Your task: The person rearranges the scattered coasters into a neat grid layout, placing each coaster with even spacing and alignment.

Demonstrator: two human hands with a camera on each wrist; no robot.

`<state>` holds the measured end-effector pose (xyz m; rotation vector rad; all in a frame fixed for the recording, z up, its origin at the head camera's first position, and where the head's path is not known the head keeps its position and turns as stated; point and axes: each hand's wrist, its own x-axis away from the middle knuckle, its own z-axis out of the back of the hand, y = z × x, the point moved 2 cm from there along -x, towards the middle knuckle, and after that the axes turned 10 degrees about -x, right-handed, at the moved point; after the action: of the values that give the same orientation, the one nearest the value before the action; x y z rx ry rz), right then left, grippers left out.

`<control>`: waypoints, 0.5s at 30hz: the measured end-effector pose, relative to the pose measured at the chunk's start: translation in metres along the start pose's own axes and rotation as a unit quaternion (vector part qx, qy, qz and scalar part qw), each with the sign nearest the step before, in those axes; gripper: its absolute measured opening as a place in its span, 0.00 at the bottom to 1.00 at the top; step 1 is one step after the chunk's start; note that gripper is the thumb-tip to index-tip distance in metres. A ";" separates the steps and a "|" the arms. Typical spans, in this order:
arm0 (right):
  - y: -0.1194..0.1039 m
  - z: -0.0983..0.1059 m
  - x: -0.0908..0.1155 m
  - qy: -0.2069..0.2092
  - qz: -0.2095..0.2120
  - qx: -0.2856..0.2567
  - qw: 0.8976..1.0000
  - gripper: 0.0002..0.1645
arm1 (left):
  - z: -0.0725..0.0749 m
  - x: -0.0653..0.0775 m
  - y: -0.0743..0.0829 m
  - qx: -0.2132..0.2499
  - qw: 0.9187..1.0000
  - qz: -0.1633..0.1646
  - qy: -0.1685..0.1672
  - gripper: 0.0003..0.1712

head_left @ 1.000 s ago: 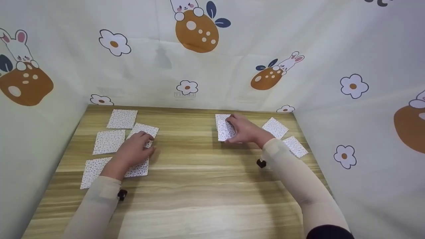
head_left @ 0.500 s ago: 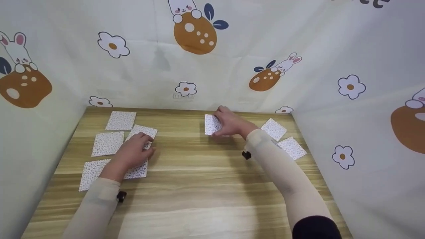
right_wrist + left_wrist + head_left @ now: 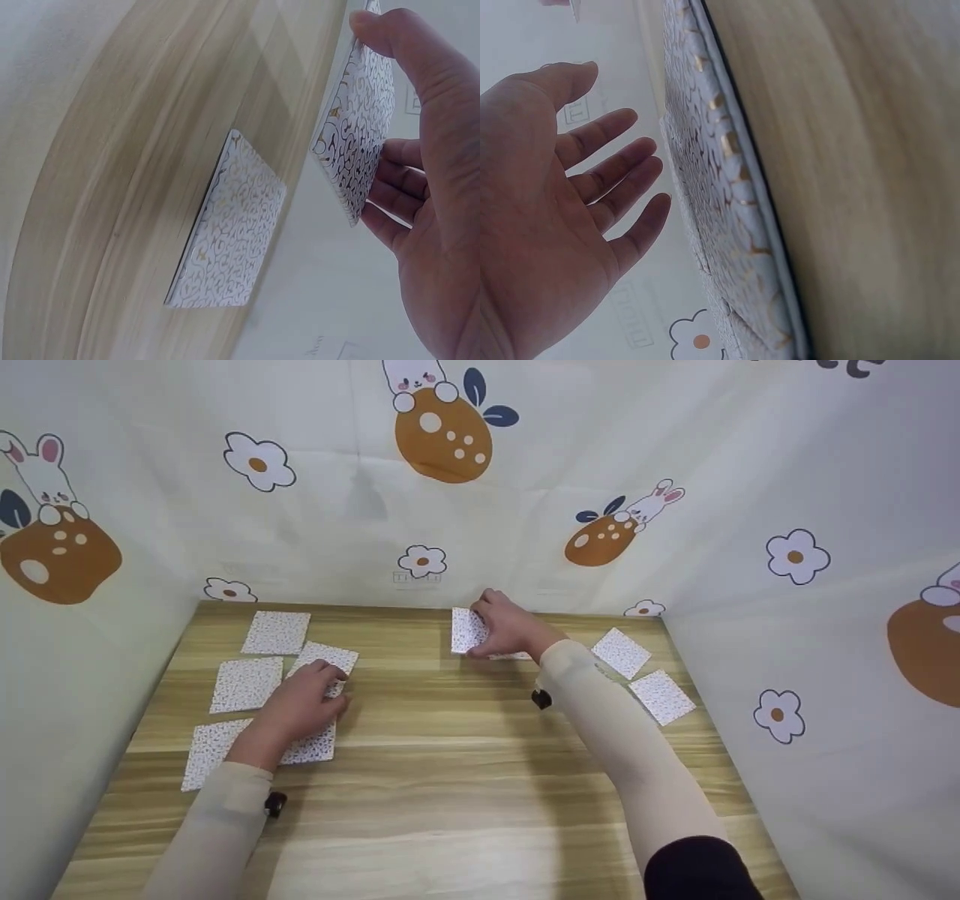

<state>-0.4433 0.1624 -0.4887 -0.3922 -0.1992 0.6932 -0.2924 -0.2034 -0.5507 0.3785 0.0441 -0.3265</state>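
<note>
In the head view, my right hand (image 3: 510,626) grips a square white coaster (image 3: 466,631) with a gold pattern by its edges, thumb on one side and fingers on the other. The right wrist view shows this coaster (image 3: 358,120) held tilted above the wooden table. A second coaster (image 3: 232,229) lies flat on the table there; my right hand mostly covers it in the head view. My left hand (image 3: 300,705) hovers over several like coasters at the left. In the left wrist view its fingers (image 3: 622,176) are spread loosely, apart from the coaster (image 3: 720,172) beside them.
At the left of the table (image 3: 420,780) lie further coasters, among them a back one (image 3: 276,632) and a front one (image 3: 210,754). Two others, a back one (image 3: 622,652) and a nearer one (image 3: 662,697), lie at the right. A printed curtain (image 3: 315,532) borders the table.
My right hand has carried its coaster to the left and toward the back curtain. Part of another coaster now shows below that hand. The left hand has stayed in place.
</note>
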 end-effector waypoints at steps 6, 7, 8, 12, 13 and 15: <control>-0.004 -0.003 -0.010 -0.004 -0.002 0.005 1.000 0.52 | 0.000 0.000 0.000 0.000 1.000 0.000 -0.001 0.22; -0.005 -0.004 -0.011 -0.005 -0.001 0.007 1.000 0.52 | 0.001 0.001 0.000 0.000 1.000 0.000 -0.001 0.23; -0.006 -0.005 -0.012 -0.004 0.000 0.010 1.000 0.51 | 0.001 0.000 0.000 -0.001 1.000 0.000 0.000 0.23; -0.007 -0.007 -0.017 -0.004 0.001 0.021 1.000 0.51 | 0.001 0.000 0.000 -0.004 1.000 -0.004 0.002 0.23; -0.008 -0.007 -0.018 -0.004 0.001 0.021 1.000 0.51 | 0.001 -0.001 0.000 -0.005 1.000 -0.004 0.002 0.23; -0.007 -0.008 -0.019 -0.001 0.000 0.020 1.000 0.50 | 0.001 -0.001 0.000 -0.005 1.000 -0.003 0.002 0.23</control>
<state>-0.4511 0.1422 -0.4943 -0.3542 -0.1869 0.6974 -0.2938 -0.2033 -0.5501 0.3691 0.0500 -0.3321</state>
